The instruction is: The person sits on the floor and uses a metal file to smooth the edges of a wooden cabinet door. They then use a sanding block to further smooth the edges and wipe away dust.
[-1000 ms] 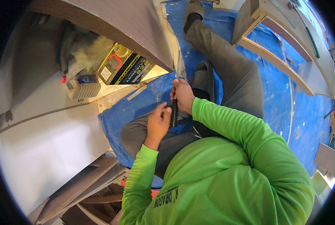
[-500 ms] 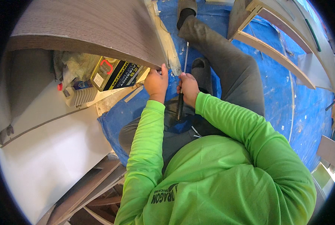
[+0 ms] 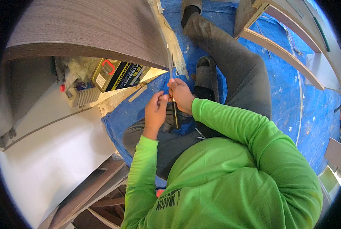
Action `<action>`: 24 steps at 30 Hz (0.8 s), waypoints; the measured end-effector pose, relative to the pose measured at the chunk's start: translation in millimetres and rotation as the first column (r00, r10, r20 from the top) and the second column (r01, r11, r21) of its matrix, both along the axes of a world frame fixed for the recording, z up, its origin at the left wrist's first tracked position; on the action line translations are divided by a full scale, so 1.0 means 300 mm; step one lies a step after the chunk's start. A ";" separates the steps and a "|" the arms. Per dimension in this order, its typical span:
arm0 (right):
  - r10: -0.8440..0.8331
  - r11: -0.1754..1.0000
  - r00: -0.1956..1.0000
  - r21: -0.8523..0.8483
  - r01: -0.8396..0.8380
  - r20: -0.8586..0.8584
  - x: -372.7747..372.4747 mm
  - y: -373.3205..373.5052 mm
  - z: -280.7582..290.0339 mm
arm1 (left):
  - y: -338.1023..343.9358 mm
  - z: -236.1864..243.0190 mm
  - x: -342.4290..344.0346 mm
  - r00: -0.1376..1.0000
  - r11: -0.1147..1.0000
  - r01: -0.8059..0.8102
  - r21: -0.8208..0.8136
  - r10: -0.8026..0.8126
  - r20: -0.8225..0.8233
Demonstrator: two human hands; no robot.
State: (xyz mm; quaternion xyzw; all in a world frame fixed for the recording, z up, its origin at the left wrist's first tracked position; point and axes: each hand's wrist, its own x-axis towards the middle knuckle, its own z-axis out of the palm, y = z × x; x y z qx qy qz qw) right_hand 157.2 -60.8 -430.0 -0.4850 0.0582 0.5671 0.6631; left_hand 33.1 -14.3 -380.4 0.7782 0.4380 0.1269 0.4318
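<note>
Head view: the right hand (image 3: 182,95) pinches a tool (image 3: 175,117), seemingly adjusting it, which probably calls for steadying next; left hand (image 3: 154,111), pinch unclear.

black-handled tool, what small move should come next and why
Probably bring the left hand up to steady the brown panel at its near corner: the right hand grips the black-handled tool close to that corner, while the left hand is beside the right, off the panel.
</note>
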 end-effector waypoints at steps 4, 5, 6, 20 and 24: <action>0.036 0.999 0.999 -0.006 -0.036 -0.002 -0.017 0.000 0.057 | -0.006 0.100 -0.192 0.994 0.990 -0.037 0.135 0.051 -0.098; 0.035 0.999 0.999 -0.009 -0.035 -0.020 -0.023 -0.002 0.061 | 0.000 0.126 -0.249 0.982 0.984 -0.041 0.176 0.072 -0.174; 0.035 0.999 0.999 -0.011 -0.035 -0.040 -0.028 -0.001 0.063 | 0.004 0.151 -0.308 0.963 0.975 -0.042 0.218 0.097 -0.249; 0.004 0.993 0.999 -0.115 0.001 0.037 -0.019 0.059 0.080 | 0.007 0.070 -0.555 0.907 0.919 -0.094 0.383 0.238 -0.348; 0.001 0.995 0.997 -0.103 0.007 0.077 -0.017 0.071 0.042 | 0.013 0.069 -0.557 0.903 0.922 -0.081 0.379 0.229 -0.363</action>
